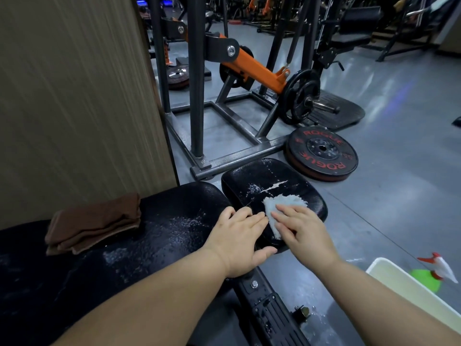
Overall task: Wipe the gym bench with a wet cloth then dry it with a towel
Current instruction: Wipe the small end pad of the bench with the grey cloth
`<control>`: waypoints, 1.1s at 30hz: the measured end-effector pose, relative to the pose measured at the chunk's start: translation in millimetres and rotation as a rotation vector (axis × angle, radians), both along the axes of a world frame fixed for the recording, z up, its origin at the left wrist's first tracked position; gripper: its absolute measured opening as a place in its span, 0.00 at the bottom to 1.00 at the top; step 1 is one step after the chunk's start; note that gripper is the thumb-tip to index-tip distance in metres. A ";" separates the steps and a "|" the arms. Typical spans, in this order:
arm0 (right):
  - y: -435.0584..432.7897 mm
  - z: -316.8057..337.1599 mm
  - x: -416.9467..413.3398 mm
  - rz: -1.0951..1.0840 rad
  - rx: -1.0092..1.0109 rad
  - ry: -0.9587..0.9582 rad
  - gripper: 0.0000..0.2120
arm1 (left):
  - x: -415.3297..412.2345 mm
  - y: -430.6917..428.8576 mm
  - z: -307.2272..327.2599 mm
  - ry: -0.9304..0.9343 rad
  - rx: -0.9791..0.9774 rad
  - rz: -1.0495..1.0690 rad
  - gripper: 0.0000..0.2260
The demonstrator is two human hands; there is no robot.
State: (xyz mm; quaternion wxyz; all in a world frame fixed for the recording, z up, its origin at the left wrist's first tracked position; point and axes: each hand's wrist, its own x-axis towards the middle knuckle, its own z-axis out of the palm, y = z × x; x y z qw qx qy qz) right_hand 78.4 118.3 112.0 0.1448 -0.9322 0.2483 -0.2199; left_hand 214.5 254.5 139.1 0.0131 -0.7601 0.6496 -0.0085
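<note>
The towel (93, 222) lies at the left on the bench (174, 221), which runs left to right toward a weight plate (321, 156); the left hand (239, 240) rests flat, the right hand (304, 228) presses the cloth (282, 203) with straight fingers

Your black bench (74, 283) had 2 pads, a long pad (174, 221) and a small pad (274, 173). A folded brown towel (94, 222) lay on the long pad. A white cloth (283, 204) lay on the small pad, under your flat right hand (304, 229). Your left hand (239, 244) lay flat on that pad's near edge, just beside the cloth. Both pads had white specks.
</note>
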 end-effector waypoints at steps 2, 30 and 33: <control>-21.9 -1.6 0.6 -0.024 0.014 0.041 0.17 | -0.7 -1.0 0.7 0.013 0.019 0.003 0.34; -25.6 15.9 23.7 0.141 -0.031 0.173 0.24 | 1.1 -2.0 -11.4 0.174 -0.056 -0.025 0.26; -22.8 14.1 23.9 0.265 -0.026 0.172 0.22 | 1.9 -3.3 -10.6 0.183 -0.057 -0.036 0.26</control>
